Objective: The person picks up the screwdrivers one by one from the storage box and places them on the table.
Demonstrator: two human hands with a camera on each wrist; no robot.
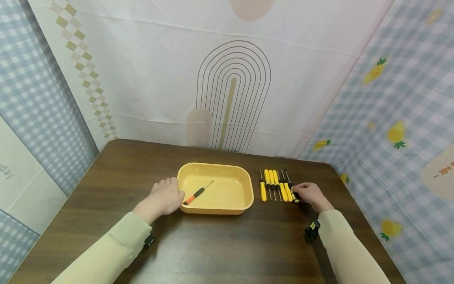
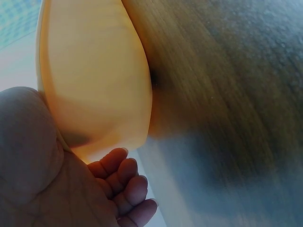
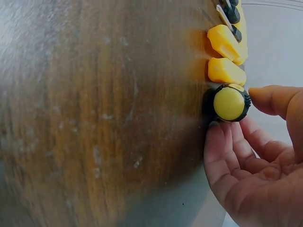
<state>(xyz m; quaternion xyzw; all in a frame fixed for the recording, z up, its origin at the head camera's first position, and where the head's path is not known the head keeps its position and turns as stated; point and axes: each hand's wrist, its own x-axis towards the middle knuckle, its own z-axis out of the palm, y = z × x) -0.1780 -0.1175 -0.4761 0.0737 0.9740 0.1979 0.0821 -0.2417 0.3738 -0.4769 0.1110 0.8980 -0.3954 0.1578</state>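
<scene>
My left hand (image 1: 164,199) grips the left end of a yellow plastic basin (image 1: 216,211), thumb at the rim; in the left wrist view its fingers (image 2: 135,189) curl by the outer wall (image 2: 99,80). Inside the basin lies a screwdriver with an orange and black handle (image 1: 194,196), its tip toward the back. My right hand (image 1: 310,195) pinches the black and yellow handle of a screwdriver (image 3: 229,104) at the right end of a row. That screwdriver lies on the table, thumb on one side of its handle and fingers on the other.
Several yellow-handled screwdrivers (image 1: 263,191) lie side by side right of the basin, some pointing backward and some forward. They rest on a dark wooden table (image 1: 227,244). Behind it hangs a white patterned cloth (image 1: 159,79); checked cloth (image 1: 400,98) hangs at the right.
</scene>
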